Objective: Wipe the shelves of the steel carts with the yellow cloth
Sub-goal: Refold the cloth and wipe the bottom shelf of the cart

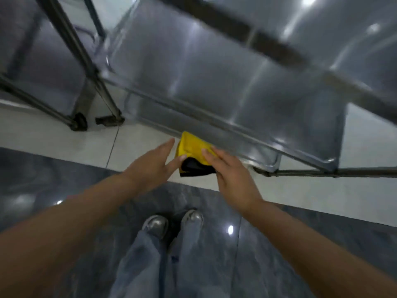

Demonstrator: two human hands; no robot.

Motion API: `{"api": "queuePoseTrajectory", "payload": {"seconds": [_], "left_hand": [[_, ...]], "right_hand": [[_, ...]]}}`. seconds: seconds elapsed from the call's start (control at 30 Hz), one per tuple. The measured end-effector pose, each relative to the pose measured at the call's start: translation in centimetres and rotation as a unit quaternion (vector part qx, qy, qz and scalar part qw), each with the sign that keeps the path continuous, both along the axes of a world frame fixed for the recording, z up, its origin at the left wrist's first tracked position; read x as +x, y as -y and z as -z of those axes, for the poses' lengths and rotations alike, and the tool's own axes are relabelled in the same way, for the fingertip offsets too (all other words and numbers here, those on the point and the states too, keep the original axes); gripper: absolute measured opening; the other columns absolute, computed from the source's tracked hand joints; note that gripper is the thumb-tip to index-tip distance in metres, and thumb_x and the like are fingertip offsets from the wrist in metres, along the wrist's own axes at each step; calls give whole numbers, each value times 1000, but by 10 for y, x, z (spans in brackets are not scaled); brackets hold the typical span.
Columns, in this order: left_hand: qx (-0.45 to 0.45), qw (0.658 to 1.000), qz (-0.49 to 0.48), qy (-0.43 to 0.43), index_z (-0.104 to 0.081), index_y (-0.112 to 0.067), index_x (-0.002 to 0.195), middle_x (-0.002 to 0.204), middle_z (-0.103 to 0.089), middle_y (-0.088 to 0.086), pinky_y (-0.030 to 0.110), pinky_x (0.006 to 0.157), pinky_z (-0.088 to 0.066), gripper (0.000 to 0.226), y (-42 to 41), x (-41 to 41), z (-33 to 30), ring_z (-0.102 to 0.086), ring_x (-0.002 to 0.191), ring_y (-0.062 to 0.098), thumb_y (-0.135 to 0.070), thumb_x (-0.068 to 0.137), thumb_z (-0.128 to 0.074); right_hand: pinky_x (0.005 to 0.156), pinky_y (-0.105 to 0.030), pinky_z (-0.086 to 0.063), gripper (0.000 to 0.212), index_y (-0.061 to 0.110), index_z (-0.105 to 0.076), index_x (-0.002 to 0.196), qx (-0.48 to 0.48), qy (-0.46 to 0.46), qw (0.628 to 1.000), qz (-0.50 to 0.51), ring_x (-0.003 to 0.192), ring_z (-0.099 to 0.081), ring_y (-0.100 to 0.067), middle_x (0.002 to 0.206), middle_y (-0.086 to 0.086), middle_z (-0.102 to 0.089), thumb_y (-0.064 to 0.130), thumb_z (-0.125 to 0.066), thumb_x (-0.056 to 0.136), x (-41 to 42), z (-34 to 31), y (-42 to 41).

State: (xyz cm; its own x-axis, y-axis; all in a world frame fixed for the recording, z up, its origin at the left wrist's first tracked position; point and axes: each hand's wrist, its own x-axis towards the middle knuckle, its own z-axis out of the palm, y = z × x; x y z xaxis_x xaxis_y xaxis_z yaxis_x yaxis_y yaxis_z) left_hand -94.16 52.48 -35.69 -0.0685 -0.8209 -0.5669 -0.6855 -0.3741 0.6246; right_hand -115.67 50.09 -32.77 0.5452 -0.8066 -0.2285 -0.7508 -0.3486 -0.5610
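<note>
The yellow cloth [193,148], folded and dark on its underside, is held in front of me just below the near rim of a steel cart shelf [214,82]. My right hand [233,175] grips the cloth's right edge, fingers over the top. Beside it my left hand [153,166] is spread with straight fingers, its fingertips touching the cloth's left edge. The cart's shelf runs diagonally across the upper half of the view, shiny and blurred. A higher shelf [333,24] of the same cart shows at the upper right.
A second steel cart [38,61] stands at the upper left, its legs and a caster wheel [79,122] on the pale tiled floor. A low steel bar [333,172] runs at the right. My shoes [171,222] stand on dark glossy tiles.
</note>
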Motion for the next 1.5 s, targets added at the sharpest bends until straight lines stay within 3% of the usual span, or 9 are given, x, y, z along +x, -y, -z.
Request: {"api": "queuePoseTrajectory", "payload": {"seconds": [0.17,0.37,0.53,0.63,0.73,0.83,1.17,1.3,1.5], "left_hand": [[-51,999,0,-9,-13,-30,153,150,-41,1,37,104,-39,83,-23,-8,-183,-47,130,23,-70,82,-27],[-174,979,25,-107,-30,-28,148,135,-52,-14,26,103,-38,60,5,-72,-342,-53,121,7,-33,94,-56],[-187,946,59,-259,-61,-26,113,98,-67,-20,5,73,-46,30,18,-183,-438,-64,88,-3,-4,93,-57],[-162,932,43,-321,-64,-35,110,103,-71,-10,20,81,-51,31,22,-261,-479,-66,94,6,-12,94,-50],[-145,911,58,-382,-61,-38,123,112,-70,-7,37,92,-52,49,21,-344,-514,-67,103,13,-6,92,-39],[-168,887,110,-416,-58,-41,127,113,-71,-8,37,88,-55,40,24,-422,-541,-68,103,14,-15,98,-46],[-208,845,110,-479,-69,-38,109,107,-72,-7,29,65,-59,27,79,-611,-585,-71,93,13,-19,91,-64],[-218,839,105,-487,-72,-45,99,108,-72,-8,32,66,-59,27,134,-660,-577,-71,93,12,-20,89,-66],[-202,840,132,-486,-69,-45,107,119,-67,-11,34,72,-60,33,229,-724,-559,-68,102,11,-19,87,-69]], "right_hand": [[106,-41,-39,56,11,-48,138,-86,27,995,39,126,-48,-36,144,-18,-43,-12,-48,87,-5,-185,-22],[98,-47,-46,61,5,-54,132,-195,46,977,72,117,-54,-42,136,-23,-50,-17,-53,76,-75,-331,-38],[112,-29,-30,51,10,-50,137,-259,39,957,126,132,-44,-26,144,-14,-45,-7,-49,89,-175,-420,-50],[105,-8,-29,46,11,-57,131,-304,95,934,162,119,-50,-10,132,-3,-55,-7,-54,88,-252,-460,-63],[86,-5,-42,46,24,-59,129,-258,162,917,259,90,-58,12,114,19,-58,-3,-52,92,-333,-497,-80],[60,-6,-42,43,28,-61,125,-253,186,895,317,60,-57,7,90,19,-60,1,-51,93,-405,-523,-87],[80,-4,-44,76,66,-10,138,-216,210,898,322,106,-54,11,120,34,-53,46,-61,86,-543,-551,-36],[91,-33,-53,61,58,-19,140,-223,218,889,336,108,-59,-10,126,15,-56,52,-54,90,-581,-543,24],[88,-22,-48,44,65,-35,124,-194,247,875,368,107,-58,1,117,23,-59,54,-56,87,-638,-532,110]]}}
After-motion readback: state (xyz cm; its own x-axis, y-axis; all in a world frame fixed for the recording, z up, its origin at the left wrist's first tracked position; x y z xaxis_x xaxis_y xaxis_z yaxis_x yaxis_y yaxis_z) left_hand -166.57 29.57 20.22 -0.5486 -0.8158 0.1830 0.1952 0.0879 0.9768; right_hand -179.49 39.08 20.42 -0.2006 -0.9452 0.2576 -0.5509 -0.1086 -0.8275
